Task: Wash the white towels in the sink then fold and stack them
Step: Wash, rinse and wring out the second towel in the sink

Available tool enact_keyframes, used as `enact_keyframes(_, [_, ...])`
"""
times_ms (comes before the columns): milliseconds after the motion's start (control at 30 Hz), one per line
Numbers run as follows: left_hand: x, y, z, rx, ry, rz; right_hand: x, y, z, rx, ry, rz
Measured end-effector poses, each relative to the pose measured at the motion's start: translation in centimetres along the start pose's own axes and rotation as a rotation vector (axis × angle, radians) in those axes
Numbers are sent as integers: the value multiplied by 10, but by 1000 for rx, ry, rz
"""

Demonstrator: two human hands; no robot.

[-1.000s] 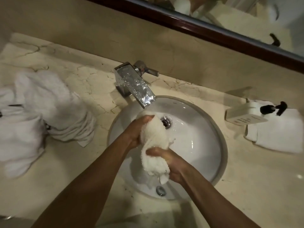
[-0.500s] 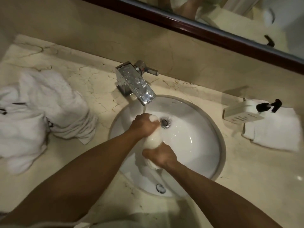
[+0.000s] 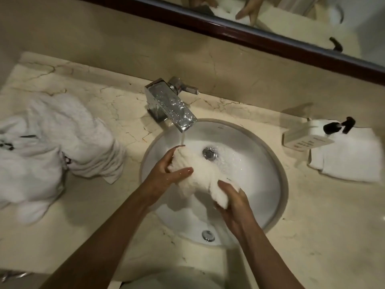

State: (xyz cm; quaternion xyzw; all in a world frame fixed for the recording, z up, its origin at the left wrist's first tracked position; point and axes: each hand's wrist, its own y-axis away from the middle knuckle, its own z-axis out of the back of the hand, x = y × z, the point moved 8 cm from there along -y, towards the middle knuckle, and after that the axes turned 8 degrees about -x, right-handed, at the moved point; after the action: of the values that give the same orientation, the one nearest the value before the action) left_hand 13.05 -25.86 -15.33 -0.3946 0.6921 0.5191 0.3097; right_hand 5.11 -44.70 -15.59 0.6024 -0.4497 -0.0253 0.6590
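Towel: fluffy wet white towel [image 3: 200, 174] is lying bunched in the round sink [image 3: 279, 180].
Hands: left hand [image 3: 164, 174] and right hand [image 3: 233, 203] fingers are squeezing it.
Tap: shiny square tap [image 3: 173, 107] is pouring water.

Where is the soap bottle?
In the head view, the soap bottle stands on the counter to the right of the sink, at the back edge of a folded white towel.
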Motion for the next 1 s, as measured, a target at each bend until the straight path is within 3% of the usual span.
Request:
enact_keyframes(100, [-7,9,-11,-103,51,-88,-14,4,-17,-91,-348,-162])
enact_keyframes(200, [9,17,-10,-389,154,-99,-23,-5,-32,-247,-465,-245])
enact_keyframes(300, [23,17,-5,-561,264,-42,-22,-16,-43,-296,-469,-169])
enact_keyframes(400, [36,10,-2,-600,456,88,-11,-21,-42,-300,-411,-35])
enact_keyframes(500, [49,6,-20,-423,649,362,14,-14,-48,-243,-298,164])
enact_keyframes(633, [53,6,-38,-158,695,602,50,10,-73,-83,-33,434])
enact_keyframes(833, [37,-5,-44,56,314,702,82,33,-97,15,487,766])
enact_keyframes(1000, [31,-28,-35,103,-103,598,89,46,-109,62,759,902])
